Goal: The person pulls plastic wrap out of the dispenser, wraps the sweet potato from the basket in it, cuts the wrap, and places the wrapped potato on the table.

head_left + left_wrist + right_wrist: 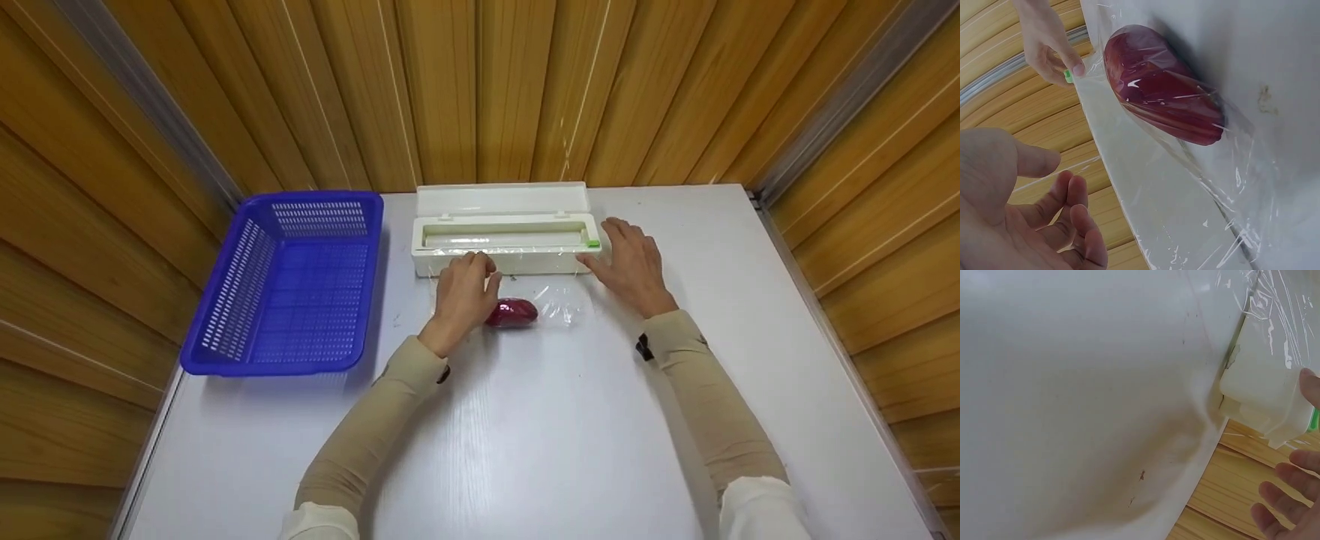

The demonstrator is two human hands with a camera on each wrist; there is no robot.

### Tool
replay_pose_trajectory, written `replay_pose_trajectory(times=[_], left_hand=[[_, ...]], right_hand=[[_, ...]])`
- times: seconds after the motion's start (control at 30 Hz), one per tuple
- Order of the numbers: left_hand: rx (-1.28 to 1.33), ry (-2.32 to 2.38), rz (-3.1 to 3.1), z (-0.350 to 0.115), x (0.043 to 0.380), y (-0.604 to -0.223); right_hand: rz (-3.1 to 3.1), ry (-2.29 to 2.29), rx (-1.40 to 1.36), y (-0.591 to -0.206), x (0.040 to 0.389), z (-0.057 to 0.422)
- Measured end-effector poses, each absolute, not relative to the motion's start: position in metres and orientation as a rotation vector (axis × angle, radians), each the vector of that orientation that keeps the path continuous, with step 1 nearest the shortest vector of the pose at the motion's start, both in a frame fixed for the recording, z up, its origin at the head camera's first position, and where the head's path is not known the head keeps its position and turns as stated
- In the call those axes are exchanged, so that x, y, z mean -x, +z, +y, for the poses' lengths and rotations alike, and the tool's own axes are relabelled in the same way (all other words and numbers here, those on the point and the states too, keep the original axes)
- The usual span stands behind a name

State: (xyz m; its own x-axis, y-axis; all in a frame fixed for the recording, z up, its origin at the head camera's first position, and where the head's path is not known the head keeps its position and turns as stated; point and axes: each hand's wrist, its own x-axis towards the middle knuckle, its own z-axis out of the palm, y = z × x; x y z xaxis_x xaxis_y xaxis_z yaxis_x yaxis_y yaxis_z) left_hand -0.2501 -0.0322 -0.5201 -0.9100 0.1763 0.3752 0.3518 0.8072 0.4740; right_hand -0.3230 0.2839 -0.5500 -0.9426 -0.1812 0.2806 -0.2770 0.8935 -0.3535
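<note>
a: where does the dark red oblong item (pixel 517 313) lie?
b: on the white surface (pixel 540 435), on the person's side of the white box (pixel 529 262), close to its front. clear film (pixel 559 307) stretches over the item and across the front of the box.

a: and the left hand (pixel 463 296)?
b: near the front of the box, left of its middle, beside the red item in the head view. its fingers are loosely bent, thumb apart, grasping nothing.

a: the right hand (pixel 630 262)?
b: at the right end of the box. the thumb touches the front corner, near the green tab (pixel 593 244); the other fingers are spread past that end, released.

a: is the box closed?
b: no, its lid (pixel 502 199) is tipped back along the far side, and a pale roll (pixel 480 241) shows in the long opening.

a: what else is around it?
b: a blue basket (pixel 281 369) with slotted sides stands left of the box, apart from it. a wooden wall (pixel 510 90) rises behind the box. beige sleeves (pixel 375 420) cover both forearms, on the near side of the box.
</note>
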Motion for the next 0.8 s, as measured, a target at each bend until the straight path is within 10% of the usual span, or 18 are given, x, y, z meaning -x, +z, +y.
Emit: replay_pose_trajectory(times=[0.8], left_hand=[[0.516,-0.726,-2.724,-0.015,0.259,-0.517]], right_hand=[[-3.106,0.487,-0.656,-0.548,0.343,0.298]])
